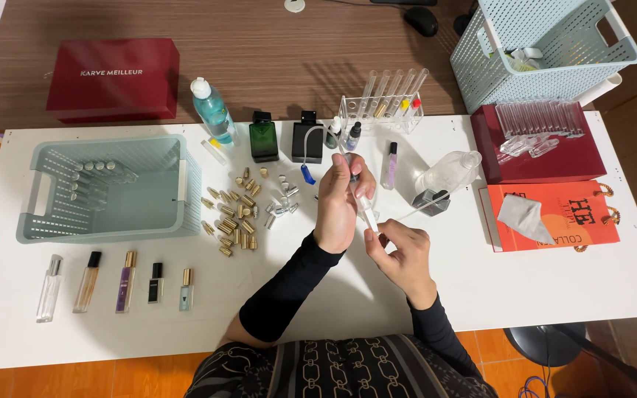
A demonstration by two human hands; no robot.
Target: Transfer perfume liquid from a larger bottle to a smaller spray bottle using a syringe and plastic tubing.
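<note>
— Both hands, what are they doing?
— Left hand (339, 199) is wrapped around a slim clear tube (363, 206); right hand (399, 254) pinches its lower end.
— Which way does the tube run?
— Its long axis slants from upper left, near the black bottle (307, 140), down toward the right hand, above the white table (112, 332) between both hands.

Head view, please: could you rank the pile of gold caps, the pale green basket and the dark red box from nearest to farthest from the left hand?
From the left hand:
1. Pile of gold caps, just to its left on the white table.
2. Pale green basket, farther left.
3. Dark red box, far left at the back, on the wooden surface.
</note>
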